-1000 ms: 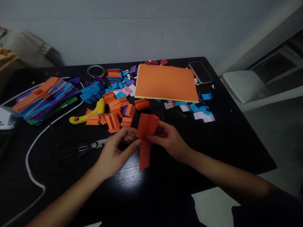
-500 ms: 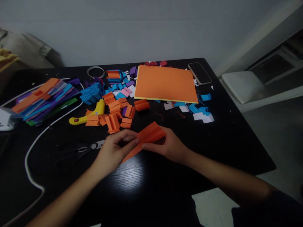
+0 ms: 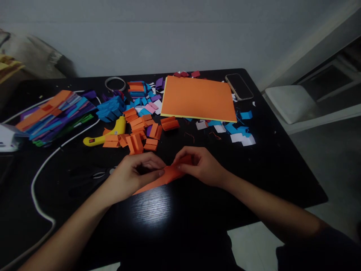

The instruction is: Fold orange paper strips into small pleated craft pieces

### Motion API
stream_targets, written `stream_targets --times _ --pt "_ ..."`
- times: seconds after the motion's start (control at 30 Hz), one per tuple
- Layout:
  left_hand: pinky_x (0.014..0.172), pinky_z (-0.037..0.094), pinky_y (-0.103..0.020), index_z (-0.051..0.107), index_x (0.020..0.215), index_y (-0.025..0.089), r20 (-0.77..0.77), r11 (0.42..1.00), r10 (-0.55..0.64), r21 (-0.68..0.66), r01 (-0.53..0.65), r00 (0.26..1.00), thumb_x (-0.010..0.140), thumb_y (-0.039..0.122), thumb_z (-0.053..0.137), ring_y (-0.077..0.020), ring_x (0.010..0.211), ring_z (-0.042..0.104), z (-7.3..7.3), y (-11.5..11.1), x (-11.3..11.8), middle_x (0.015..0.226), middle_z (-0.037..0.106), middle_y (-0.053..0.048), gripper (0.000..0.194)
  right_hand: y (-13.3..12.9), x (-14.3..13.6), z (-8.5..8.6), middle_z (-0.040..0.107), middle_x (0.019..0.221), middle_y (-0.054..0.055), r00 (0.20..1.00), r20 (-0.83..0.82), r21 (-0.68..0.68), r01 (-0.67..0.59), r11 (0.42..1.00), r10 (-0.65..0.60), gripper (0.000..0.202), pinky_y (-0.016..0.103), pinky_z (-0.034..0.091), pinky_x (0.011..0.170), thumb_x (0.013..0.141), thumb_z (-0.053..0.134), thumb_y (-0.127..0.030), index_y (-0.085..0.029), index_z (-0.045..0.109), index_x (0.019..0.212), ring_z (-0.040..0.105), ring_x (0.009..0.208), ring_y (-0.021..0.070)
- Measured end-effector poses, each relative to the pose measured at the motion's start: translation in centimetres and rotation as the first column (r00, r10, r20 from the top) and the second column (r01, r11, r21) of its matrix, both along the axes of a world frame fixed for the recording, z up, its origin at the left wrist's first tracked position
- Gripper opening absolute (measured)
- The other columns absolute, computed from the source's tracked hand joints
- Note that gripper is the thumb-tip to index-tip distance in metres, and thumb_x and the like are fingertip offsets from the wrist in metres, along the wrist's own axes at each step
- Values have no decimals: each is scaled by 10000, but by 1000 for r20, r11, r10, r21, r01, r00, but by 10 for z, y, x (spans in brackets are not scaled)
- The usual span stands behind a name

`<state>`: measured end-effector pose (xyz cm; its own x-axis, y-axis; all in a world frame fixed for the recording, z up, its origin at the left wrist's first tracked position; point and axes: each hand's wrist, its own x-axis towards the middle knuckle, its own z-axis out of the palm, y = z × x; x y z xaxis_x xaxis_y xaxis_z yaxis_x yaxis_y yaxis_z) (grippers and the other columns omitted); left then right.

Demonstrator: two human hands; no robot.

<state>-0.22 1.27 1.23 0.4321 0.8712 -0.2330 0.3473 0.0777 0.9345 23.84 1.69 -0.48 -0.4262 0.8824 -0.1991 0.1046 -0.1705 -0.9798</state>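
Head view: the left hand's (image 3: 138, 175) thumb and fingers pinch the orange paper strip (image 3: 158, 180) near its middle, while the right hand's (image 3: 201, 165) pinch its far end, fingertips nearly together. The strip slants above the black table (image 3: 254, 165). Beyond lie folded orange pieces (image 3: 135, 143), beside a yellow glue gun (image 3: 120, 130); dark-handled scissors (image 3: 98, 175) sit partly behind the left forearm.

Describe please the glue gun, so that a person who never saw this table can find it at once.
On the black table, look left of the large orange sheet. Beside small folded orange papers lies the glue gun: the only yellow tool, with a red switch near one end.
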Motion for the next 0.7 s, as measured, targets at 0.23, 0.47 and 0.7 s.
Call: stream_targets --times 0.23,0.47,0.7 --pt "630 582 -209 825 836 222 58 999 -14 -38 16 998 837 289 789 -168 703 756 4 4 -3 766 799 -27 76 2 2 4 759 896 25 995 -94 -130 -33 991 21 85 306 558 784 797 752 -192 -185 756 882 709 853 171" --pt "670 605 -224 844 847 226 -26 997 -58 56 59 998 843 295 777 -184 727 779 0 3 -5 805 828 -32 96 -4 -3 2 784 850 26 992 -126 -294 -54 954 18 299 298 604 754 737 910 -319 -169 760 948 750 769 165" --pt "632 535 -205 763 939 191 -80 989 -138 35 141 987 928 362 693 -150 736 714 7 5 -5 826 772 -20 186 -3 -2 0 804 863 15 999 34 -7 -21 1000 21 165 291 575 806 763 887 -285 -199 807 879 759 842 174"
